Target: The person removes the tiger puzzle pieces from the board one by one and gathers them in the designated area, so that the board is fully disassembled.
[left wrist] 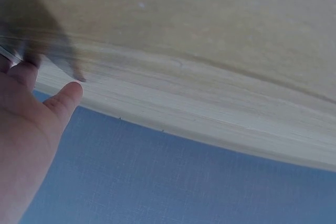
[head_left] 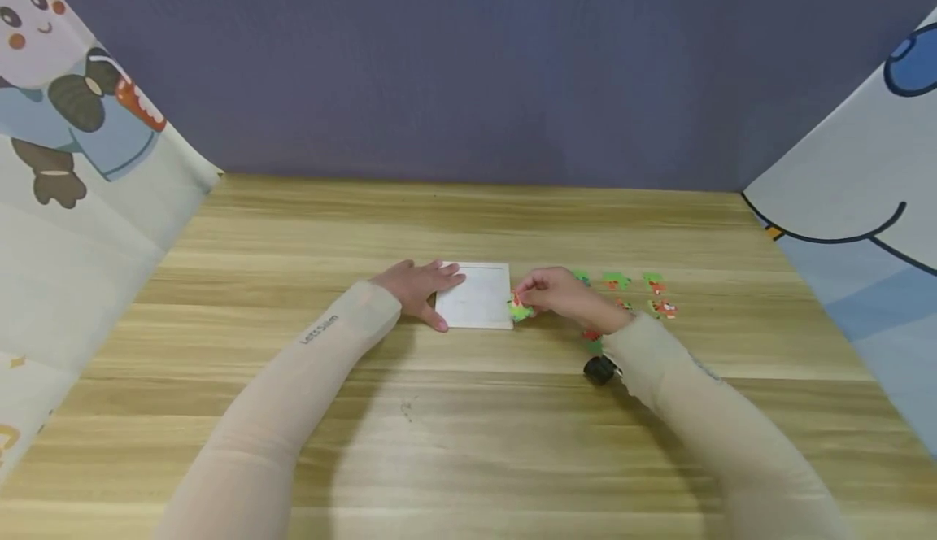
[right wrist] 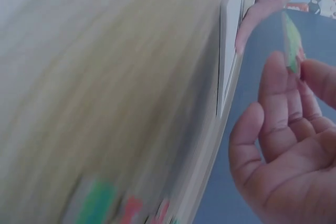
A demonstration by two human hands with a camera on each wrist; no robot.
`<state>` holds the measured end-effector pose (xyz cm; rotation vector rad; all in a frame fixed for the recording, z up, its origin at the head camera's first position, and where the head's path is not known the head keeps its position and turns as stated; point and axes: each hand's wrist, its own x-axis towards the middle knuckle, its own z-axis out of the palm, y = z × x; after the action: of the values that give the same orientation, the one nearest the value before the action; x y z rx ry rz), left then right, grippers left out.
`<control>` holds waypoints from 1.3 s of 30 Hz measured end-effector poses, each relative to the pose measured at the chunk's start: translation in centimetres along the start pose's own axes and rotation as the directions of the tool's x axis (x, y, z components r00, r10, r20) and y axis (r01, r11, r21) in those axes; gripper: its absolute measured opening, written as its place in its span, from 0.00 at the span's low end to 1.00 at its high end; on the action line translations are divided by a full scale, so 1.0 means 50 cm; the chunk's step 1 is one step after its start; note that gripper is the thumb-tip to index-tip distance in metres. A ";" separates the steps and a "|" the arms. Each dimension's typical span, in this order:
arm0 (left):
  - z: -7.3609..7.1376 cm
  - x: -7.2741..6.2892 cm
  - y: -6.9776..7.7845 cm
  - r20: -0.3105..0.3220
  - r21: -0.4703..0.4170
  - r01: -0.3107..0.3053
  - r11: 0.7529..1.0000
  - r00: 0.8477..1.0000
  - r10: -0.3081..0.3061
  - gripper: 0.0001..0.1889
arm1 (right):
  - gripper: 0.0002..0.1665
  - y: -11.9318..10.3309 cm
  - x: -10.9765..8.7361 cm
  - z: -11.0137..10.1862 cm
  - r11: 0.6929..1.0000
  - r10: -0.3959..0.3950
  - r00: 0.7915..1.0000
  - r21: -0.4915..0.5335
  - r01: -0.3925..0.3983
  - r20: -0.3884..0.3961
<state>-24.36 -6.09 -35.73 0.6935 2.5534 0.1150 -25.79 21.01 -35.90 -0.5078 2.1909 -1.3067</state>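
Observation:
A white puzzle frame [head_left: 476, 296] lies flat on the wooden table. My left hand [head_left: 420, 286] rests on its left side with fingers spread straight; in the left wrist view only part of the left hand [left wrist: 31, 114] shows. At the frame's right edge, my right hand [head_left: 560, 292] pinches a green and red puzzle piece [head_left: 520, 307]. Seen from the right wrist, that puzzle piece [right wrist: 292, 43] stands on edge between thumb and fingertips, raised off the table.
Several loose puzzle pieces [head_left: 616, 280] lie to the right, some partly hidden by the right hand and forearm. A small black object [head_left: 600, 370] sits by the right sleeve. A dark blue panel [head_left: 468, 68] rises behind the table [head_left: 468, 459].

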 end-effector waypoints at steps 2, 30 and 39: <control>0.002 0.000 -0.001 0.006 0.002 0.004 1.000 1.000 -0.004 0.50 | 0.13 0.007 -0.012 -0.009 1.000 -0.006 1.000 -0.029 0.006 0.000; 0.003 -0.002 -0.008 -0.001 0.021 -0.006 1.000 1.000 0.006 0.50 | 0.19 0.085 -0.159 -0.138 0.987 0.030 0.983 -0.152 -0.058 -0.179; 0.002 -0.010 -0.005 0.011 0.025 -0.006 1.000 1.000 0.006 0.50 | 0.21 0.111 -0.198 -0.171 0.978 0.066 0.973 -0.181 -0.107 -0.221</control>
<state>-24.03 -6.56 -35.63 0.7090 2.5462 0.0816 -23.56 35.01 -35.01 -0.3508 2.5046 -1.1558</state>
